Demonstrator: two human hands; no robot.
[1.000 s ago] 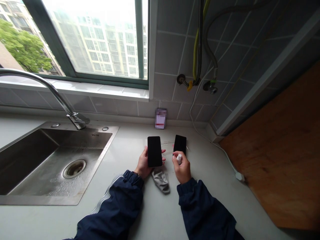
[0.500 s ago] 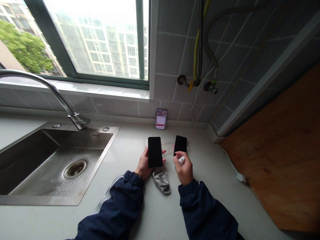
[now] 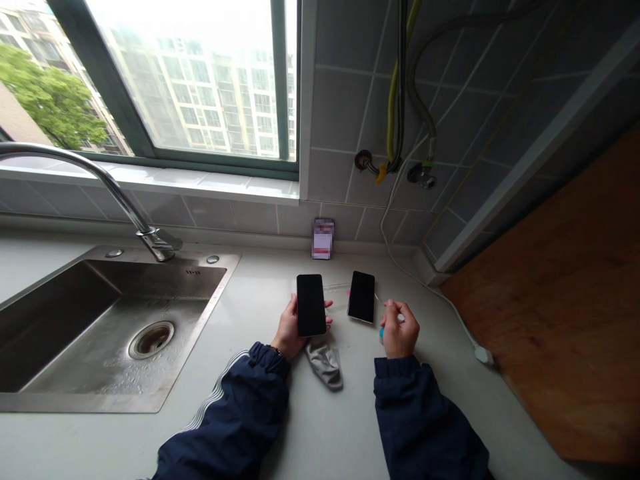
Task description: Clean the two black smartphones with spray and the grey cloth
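Note:
My left hand (image 3: 289, 328) grips a black smartphone (image 3: 311, 305) upright, its dark screen towards me and fingertips showing past its right edge. My right hand (image 3: 401, 332) is closed around a small bottle (image 3: 401, 319); a white top and a bit of teal show, and the fingers hide the rest. Between the hands, a second black smartphone (image 3: 361, 297) lies on the counter, screen up, touched by neither. A crumpled grey cloth (image 3: 325, 365) is on the counter just below my left hand.
Against the tiled wall leans a phone with a lit, blurred screen (image 3: 323, 239). A steel sink (image 3: 200, 347) with a curved faucet (image 3: 115, 183) is on the left. A white cable (image 3: 425, 287) runs along the counter's right side to a plug (image 3: 483, 355). A wooden panel (image 3: 560, 313) stands at right.
My right hand has moved right with the small bottle, away from the phone lying on the counter, which is now fully uncovered. My left hand and its smartphone stay in place.

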